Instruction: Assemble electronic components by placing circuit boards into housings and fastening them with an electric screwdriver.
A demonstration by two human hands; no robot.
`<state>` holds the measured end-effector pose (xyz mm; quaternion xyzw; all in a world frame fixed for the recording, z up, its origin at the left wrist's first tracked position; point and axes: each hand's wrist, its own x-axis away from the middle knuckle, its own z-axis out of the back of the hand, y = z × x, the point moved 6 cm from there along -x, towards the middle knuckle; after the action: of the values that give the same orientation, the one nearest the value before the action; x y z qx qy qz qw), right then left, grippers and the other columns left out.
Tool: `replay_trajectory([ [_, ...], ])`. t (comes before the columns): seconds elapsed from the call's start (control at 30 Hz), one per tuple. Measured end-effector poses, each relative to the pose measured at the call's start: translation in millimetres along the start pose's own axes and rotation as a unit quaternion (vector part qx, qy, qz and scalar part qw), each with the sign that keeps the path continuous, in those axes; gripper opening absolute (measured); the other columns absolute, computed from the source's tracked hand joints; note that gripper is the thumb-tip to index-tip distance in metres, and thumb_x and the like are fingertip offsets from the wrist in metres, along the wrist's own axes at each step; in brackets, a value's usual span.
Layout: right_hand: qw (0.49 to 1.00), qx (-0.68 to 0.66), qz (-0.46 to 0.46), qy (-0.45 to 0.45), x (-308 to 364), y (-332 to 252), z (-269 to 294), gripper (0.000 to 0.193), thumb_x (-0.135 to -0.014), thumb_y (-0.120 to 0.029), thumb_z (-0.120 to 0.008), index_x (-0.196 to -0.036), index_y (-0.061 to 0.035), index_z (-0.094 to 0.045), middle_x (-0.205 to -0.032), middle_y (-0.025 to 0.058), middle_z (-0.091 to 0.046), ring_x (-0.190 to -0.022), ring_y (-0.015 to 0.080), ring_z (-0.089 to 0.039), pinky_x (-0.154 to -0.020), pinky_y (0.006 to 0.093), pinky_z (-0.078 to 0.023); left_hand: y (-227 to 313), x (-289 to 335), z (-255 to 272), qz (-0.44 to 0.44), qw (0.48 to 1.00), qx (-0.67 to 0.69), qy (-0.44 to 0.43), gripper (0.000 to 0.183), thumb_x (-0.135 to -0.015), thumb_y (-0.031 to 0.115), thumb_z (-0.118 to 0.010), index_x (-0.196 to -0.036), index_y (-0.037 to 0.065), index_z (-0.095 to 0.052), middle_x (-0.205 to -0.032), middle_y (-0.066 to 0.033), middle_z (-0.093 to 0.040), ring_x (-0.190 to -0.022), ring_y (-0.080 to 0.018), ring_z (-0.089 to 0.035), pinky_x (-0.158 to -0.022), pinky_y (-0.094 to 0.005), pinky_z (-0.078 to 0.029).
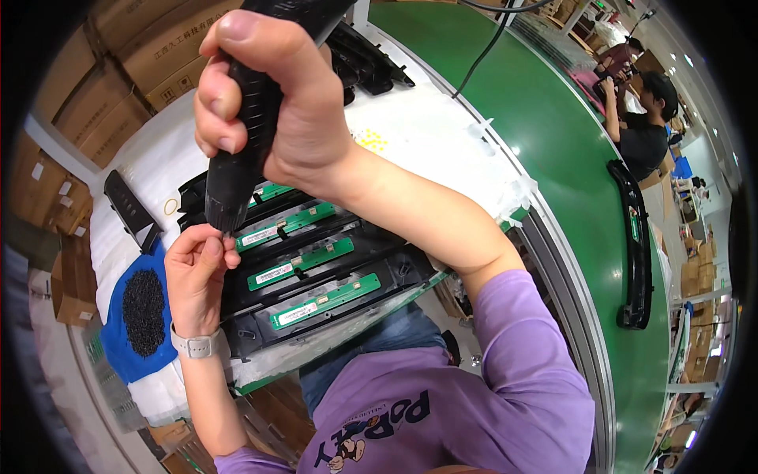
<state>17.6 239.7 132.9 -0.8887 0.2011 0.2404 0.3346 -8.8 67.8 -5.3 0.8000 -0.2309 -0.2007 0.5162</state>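
Observation:
My right hand [304,114] is wrapped round a black electric screwdriver [246,138], which points down and slightly left. At its tip, my left hand [196,268] has thumb and fingers pinched together; whatever they hold is too small to make out. Beneath and beside the tip lie several long black plastic housings [332,324] in a row, each fitted with a narrow green circuit board [325,301]. The screwdriver and my hands hide part of the farther housings.
A pile of small black screws [144,312] lies on a blue cloth [118,347] at the left. More black parts [367,67] rest at the table's far side. To the right, a green conveyor belt [545,142] carries a long black housing [634,245]. A co-worker [647,130] sits beyond it.

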Motion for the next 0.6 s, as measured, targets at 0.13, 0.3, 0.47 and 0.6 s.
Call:
replay_trajectory([
  [0.13,1.000,-0.012,-0.006,-0.002,1.5,7.5,-5.0,0.025,-0.078,-0.020,-0.066,-0.070,-0.0002,-0.055,-0.052,0.0077,-0.052,-0.038,0.0153,-0.049,-0.040,0.0291,-0.043,2.0,5.9,9.2,-0.007,1.000,-0.013,0.001,0.013,-0.088,0.008,-0.063,-0.099,0.000,-0.060,-0.084,-0.0097,-0.063,-0.070,-0.0131,-0.060,-0.065,-0.0236,-0.050],
  [0.3,0.995,-0.048,-0.049,-0.077,10.6,14.6,-1.4,0.024,-0.092,-0.026,-0.050,-0.101,-0.0047,-0.052,-0.059,0.0035,-0.042,-0.045,0.0156,-0.044,-0.045,0.0301,-0.038,0.9,2.4,5.2,0.024,0.999,-0.024,-0.024,0.016,-0.087,0.007,-0.065,-0.100,-0.002,-0.062,-0.089,-0.0123,-0.067,-0.072,-0.0157,-0.065,-0.067,-0.0253,-0.053],
  [0.47,0.999,-0.002,-0.033,-0.015,19.7,12.0,-14.6,0.038,-0.092,-0.044,-0.047,-0.098,-0.0086,-0.058,-0.056,-0.0018,-0.047,-0.039,0.0122,-0.040,-0.049,0.0313,-0.043,3.8,0.9,-4.5,0.030,0.999,-0.002,-0.035,0.018,-0.085,0.006,-0.066,-0.101,-0.002,-0.062,-0.089,-0.0124,-0.067,-0.075,-0.0161,-0.067,-0.069,-0.0241,-0.054],
  [0.6,0.999,0.034,-0.011,0.023,19.5,13.1,-8.8,0.034,-0.091,-0.040,-0.050,-0.098,-0.0072,-0.055,-0.056,-0.0018,-0.046,-0.041,0.0112,-0.041,-0.047,0.0287,-0.042,7.8,-0.4,-6.0,-0.010,0.999,-0.030,-0.024,0.017,-0.085,0.004,-0.065,-0.101,-0.002,-0.063,-0.088,-0.0128,-0.068,-0.074,-0.0163,-0.067,-0.070,-0.0241,-0.055],
])
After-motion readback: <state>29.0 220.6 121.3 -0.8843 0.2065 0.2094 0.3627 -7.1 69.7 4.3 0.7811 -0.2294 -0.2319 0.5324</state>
